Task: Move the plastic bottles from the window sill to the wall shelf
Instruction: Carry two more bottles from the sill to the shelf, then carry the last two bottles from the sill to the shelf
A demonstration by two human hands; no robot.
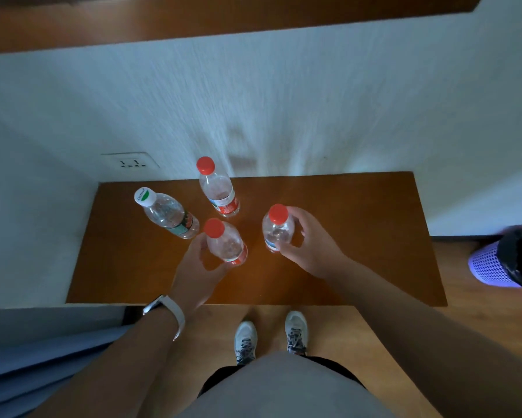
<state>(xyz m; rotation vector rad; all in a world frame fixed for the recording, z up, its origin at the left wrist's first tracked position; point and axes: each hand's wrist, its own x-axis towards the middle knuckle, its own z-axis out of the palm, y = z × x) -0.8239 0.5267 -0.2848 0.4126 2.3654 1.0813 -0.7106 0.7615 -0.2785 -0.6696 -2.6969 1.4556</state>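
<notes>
On the wooden shelf (359,236) by the wall: white-capped bottle (169,214) and rear red-capped bottle (219,188) stand free. Our left hand (197,267) wraps the near red-capped bottle (226,242), and our right hand (308,242) wraps the right-side bottle (277,229). Risk: our left hand sits close to the white-capped bottle, so a careless move likely topples it.

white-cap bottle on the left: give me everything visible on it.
The white-capped bottle is clear plastic, with a white cap bearing a green logo and a green-and-red label low on its body. It stands towards the left of the brown wooden shelf, cap closed. Its base sits close to the left hand; contact cannot be told.
</notes>
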